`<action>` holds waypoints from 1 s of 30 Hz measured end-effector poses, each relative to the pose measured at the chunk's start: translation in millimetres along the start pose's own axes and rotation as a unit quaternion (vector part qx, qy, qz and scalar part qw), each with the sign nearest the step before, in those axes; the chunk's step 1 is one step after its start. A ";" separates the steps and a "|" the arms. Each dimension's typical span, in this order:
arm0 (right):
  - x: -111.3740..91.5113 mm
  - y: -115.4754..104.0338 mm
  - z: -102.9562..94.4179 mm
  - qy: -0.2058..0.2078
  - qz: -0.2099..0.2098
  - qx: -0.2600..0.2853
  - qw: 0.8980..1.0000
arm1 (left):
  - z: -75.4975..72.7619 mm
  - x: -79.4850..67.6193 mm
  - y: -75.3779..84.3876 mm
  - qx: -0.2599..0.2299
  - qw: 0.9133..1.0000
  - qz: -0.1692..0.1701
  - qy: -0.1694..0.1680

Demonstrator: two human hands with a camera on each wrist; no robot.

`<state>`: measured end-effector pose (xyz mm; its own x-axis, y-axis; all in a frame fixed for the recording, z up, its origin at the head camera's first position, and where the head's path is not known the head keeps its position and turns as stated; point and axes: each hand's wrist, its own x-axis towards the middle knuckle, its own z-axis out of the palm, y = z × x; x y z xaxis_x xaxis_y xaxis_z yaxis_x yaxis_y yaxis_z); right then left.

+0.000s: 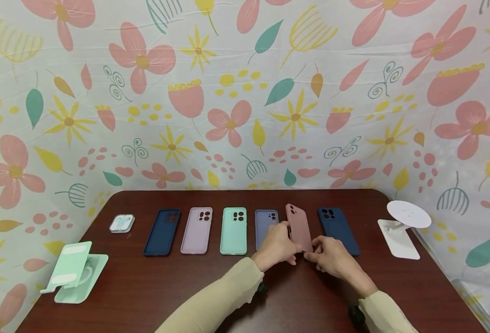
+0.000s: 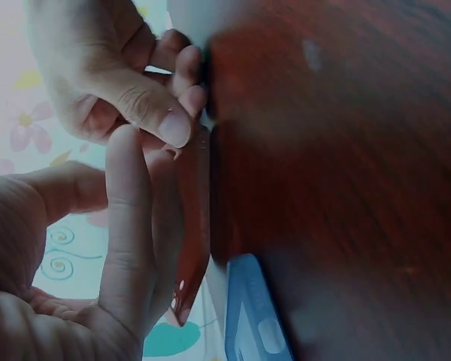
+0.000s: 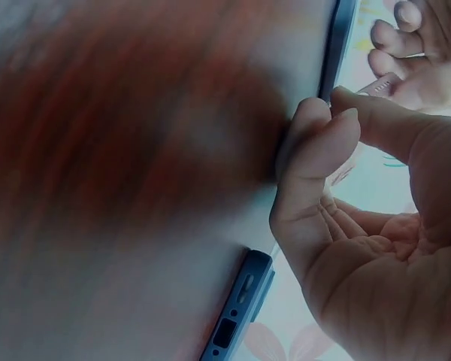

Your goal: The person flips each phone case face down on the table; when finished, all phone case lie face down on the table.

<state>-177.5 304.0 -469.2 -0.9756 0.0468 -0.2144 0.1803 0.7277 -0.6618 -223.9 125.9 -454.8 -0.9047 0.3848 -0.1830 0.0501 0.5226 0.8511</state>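
On one table [image 1: 145,291], five phone cases [image 1: 233,238], one pink case [image 1: 299,227] in left hand's [image 1: 277,244] and right hand's [image 1: 335,260] fingers

So the case [image 1: 299,230] is plain dusty pink, rounded corners, back facing up, with the camera cutouts in the top left corner at the far end. It's not lying flat, it sits tilted on the table [image 1: 299,307], between the periwinkle case [image 1: 263,225] and the navy one [image 1: 339,231]. The left hand [image 1: 279,244] grips it along the left side with the thumb near the bottom edge, and the right hand [image 1: 332,258] pinches around the lower right corner. Can't tell if there's a phone inside.
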 end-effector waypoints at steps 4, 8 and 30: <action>-1.2 0.9 -0.8 0.009 -0.007 -0.010 1.000 | 6.6 1.0 -1.0 0.024 1.000 0.004 -0.003; -1.6 1.6 -2.2 0.019 -0.015 -0.028 0.999 | 13.6 3.6 -2.3 0.056 0.998 0.011 0.005; -0.7 5.3 -3.7 0.038 -0.015 -0.065 0.997 | 21.8 -2.2 -3.6 0.133 0.991 0.022 0.000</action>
<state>-176.4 310.3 -469.9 -0.9879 0.0720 -0.1373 0.1380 0.8117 -0.5676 -212.8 139.8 -468.2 -0.8991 0.4115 -0.1496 0.1985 0.6875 0.6986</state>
